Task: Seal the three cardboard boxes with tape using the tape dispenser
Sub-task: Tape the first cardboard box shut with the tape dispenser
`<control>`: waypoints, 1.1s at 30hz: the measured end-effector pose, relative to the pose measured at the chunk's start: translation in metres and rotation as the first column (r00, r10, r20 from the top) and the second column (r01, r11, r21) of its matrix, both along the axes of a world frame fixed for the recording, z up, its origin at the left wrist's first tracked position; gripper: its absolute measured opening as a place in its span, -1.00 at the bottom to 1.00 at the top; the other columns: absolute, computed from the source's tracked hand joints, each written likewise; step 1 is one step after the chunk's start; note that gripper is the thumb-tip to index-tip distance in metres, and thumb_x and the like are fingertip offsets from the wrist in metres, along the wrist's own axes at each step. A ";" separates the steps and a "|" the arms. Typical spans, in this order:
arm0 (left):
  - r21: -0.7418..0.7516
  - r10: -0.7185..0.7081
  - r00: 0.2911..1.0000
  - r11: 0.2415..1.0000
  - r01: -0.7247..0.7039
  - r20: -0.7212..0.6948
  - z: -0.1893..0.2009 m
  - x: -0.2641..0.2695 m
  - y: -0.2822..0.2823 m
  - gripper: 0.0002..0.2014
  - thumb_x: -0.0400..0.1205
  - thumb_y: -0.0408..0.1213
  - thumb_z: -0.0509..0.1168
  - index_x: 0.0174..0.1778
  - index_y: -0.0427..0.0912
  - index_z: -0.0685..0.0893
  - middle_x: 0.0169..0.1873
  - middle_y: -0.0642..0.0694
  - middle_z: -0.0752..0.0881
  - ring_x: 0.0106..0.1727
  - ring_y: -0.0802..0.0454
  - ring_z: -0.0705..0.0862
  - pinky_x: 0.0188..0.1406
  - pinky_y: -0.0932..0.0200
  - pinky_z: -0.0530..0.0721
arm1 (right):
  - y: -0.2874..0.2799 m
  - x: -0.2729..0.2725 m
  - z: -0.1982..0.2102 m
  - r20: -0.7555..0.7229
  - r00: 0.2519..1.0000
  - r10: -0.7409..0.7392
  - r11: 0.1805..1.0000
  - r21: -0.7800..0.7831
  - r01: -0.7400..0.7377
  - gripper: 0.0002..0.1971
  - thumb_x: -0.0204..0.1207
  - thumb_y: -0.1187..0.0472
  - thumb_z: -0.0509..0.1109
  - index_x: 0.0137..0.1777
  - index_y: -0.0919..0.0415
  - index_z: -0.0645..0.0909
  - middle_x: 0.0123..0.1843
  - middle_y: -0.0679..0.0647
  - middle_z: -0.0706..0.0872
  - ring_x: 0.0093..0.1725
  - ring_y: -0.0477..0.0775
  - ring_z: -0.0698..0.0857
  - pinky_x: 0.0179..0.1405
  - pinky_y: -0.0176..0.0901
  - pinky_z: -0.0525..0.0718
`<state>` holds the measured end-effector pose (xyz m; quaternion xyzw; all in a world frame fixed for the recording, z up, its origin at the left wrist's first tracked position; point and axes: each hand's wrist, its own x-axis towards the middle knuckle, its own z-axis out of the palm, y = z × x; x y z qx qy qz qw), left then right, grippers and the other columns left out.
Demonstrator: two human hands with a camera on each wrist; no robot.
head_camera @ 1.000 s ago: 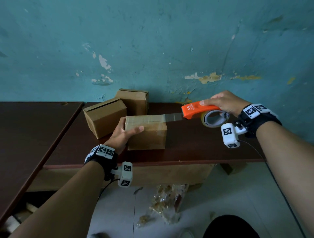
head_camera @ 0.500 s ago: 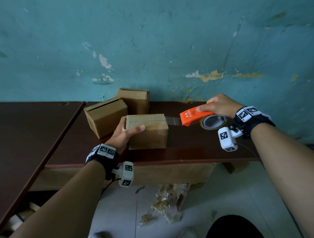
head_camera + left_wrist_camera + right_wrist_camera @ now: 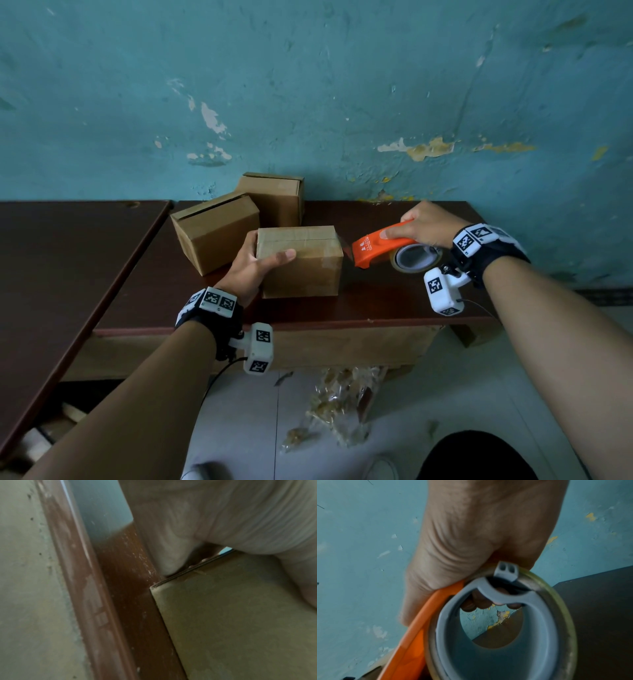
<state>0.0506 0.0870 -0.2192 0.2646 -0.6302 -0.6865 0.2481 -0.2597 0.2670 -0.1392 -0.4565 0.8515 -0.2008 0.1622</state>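
Cardboard of the front box [image 3: 301,262] is gripped at its left end by the left hand [image 3: 255,265] on the counter [image 3: 394,298]; the orange tape dispenser [image 3: 380,247] is clasped by the right hand [image 3: 426,221] just beside the box's right edge. A strip lies along the top seam, so cutting the tape and pressing it down the side is judged next. Two more boxes [image 3: 214,231] wait behind. Only the right wrist view shows fingertips [image 3: 471,606] hooked inside the roll.
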 end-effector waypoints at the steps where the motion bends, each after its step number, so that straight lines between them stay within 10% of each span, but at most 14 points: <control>1: 0.001 0.004 1.000 1.000 -0.004 0.000 0.000 0.000 0.000 0.12 0.15 0.11 0.69 0.66 0.08 0.36 0.42 -0.13 0.65 0.42 -0.18 0.67 0.41 -0.25 0.70 | -0.001 0.001 -0.002 0.004 1.000 0.001 1.000 -0.001 -0.001 -0.48 0.47 -0.24 0.65 -0.34 0.21 0.63 -0.46 0.14 0.51 -0.61 -0.07 0.47 -0.33 -0.12 0.42; 17: -0.003 0.004 1.000 1.000 -0.004 0.015 -0.001 0.000 0.000 0.16 0.15 0.13 0.69 0.69 0.05 0.33 0.44 -0.14 0.63 0.44 -0.21 0.65 0.42 -0.28 0.70 | -0.012 0.015 -0.014 0.170 0.985 -0.032 0.999 0.035 0.026 -0.34 0.40 -0.29 0.65 -0.53 0.03 0.29 -0.51 0.05 0.30 -0.51 0.07 0.36 -0.27 0.00 0.33; 28: 0.009 0.010 1.000 1.000 -0.010 0.009 -0.002 -0.002 -0.001 0.14 0.16 0.11 0.70 0.68 0.06 0.34 0.46 -0.17 0.63 0.45 -0.23 0.66 0.46 -0.33 0.68 | -0.010 0.017 -0.011 0.236 0.964 -0.122 0.982 0.170 0.083 -0.44 0.37 -0.48 0.55 -0.31 0.08 0.76 -0.43 0.21 0.60 -0.56 0.06 0.59 -0.03 0.01 0.57; 33: 0.006 0.016 1.000 1.000 -0.016 0.003 -0.003 -0.003 -0.002 0.12 0.17 0.10 0.70 0.67 0.07 0.36 0.45 -0.16 0.64 0.44 -0.21 0.66 0.46 -0.33 0.68 | -0.010 0.023 -0.006 0.260 0.948 -0.184 0.969 0.210 0.130 -0.39 0.45 -0.42 0.53 -0.63 0.02 0.65 -0.45 0.13 0.61 -0.51 0.04 0.56 -0.21 -0.09 0.50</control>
